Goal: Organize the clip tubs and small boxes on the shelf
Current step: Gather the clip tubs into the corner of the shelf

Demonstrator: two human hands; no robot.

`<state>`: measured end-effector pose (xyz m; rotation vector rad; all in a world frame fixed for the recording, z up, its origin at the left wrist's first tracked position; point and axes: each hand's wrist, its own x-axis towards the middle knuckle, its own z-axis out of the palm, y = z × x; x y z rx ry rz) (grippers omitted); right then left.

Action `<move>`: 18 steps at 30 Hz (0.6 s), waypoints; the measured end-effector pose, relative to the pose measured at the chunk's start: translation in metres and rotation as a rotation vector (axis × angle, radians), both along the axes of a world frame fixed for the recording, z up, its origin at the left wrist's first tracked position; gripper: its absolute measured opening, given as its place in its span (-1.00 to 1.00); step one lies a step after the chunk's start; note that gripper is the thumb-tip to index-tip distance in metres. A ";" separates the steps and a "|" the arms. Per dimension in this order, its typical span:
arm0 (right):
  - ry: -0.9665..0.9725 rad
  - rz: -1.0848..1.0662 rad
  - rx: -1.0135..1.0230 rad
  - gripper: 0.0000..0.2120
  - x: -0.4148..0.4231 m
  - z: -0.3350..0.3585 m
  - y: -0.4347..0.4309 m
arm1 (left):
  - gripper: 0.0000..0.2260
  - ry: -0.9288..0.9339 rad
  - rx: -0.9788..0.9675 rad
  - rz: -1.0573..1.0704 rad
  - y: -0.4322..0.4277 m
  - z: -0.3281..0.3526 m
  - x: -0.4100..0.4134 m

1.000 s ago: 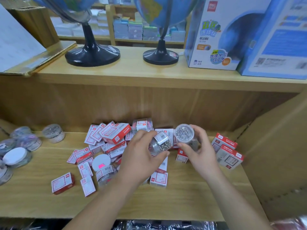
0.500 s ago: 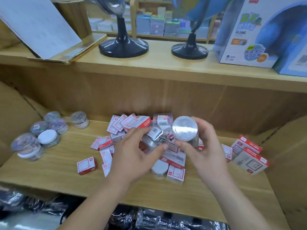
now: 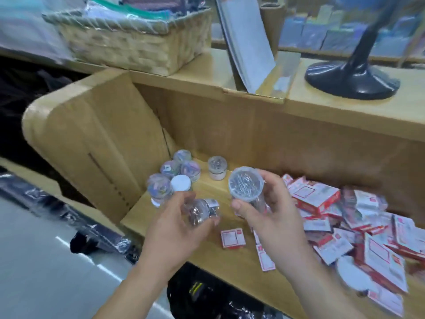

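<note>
My left hand (image 3: 174,229) holds a clear tub of metal clips (image 3: 201,210) lying on its side. A second clear tub (image 3: 245,183) is gripped in my right hand (image 3: 273,217), its round lid facing me. Both hands hover over the left part of the wooden shelf (image 3: 232,265). Several clear tubs (image 3: 171,178) stand grouped in the shelf's left back corner, one with a white lid (image 3: 181,183). Another tub (image 3: 217,167) stands apart near the back wall. Many small red-and-white boxes (image 3: 345,217) lie in a heap at the right, and one box (image 3: 232,238) lies alone between my hands.
The shelf's side panel (image 3: 92,146) closes the left end. On the top board stand a woven basket (image 3: 128,42), a leaning sheet (image 3: 246,42) and a black globe base (image 3: 351,77). Wrapped dark goods (image 3: 207,295) lie below the shelf front.
Both hands have carried their tubs leftward, away from the box heap and toward the group of tubs in the left corner. The view has swung left with them.
</note>
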<state>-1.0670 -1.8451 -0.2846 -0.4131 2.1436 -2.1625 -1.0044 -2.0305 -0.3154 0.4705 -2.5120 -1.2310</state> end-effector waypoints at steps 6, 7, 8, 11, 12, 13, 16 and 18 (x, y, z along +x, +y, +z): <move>-0.042 -0.058 0.081 -0.51 -0.032 -0.029 -0.083 | -0.48 0.015 -0.578 -0.170 -0.069 -0.023 -0.032; -0.058 -0.066 0.093 -0.51 -0.039 -0.037 -0.091 | -0.51 0.016 -0.618 -0.234 -0.074 -0.027 -0.037; -0.071 -0.077 0.104 -0.51 -0.046 -0.046 -0.097 | -0.54 0.024 -0.654 -0.299 -0.078 -0.031 -0.042; -0.130 -0.104 0.097 -0.51 -0.061 -0.066 -0.107 | -0.58 0.036 -0.744 -0.434 -0.085 -0.043 -0.051; -0.149 -0.105 0.079 -0.51 -0.064 -0.069 -0.109 | -0.55 0.044 -0.769 -0.449 -0.087 -0.048 -0.053; -0.158 -0.104 0.069 -0.52 -0.067 -0.071 -0.111 | -0.52 0.053 -0.793 -0.456 -0.088 -0.052 -0.054; -0.149 -0.077 0.085 -0.52 -0.075 -0.074 -0.118 | -0.55 0.103 -0.843 -0.466 -0.088 -0.059 -0.060; -0.146 -0.054 0.107 -0.52 -0.078 -0.074 -0.120 | -0.63 0.131 -0.881 -0.458 -0.089 -0.058 -0.064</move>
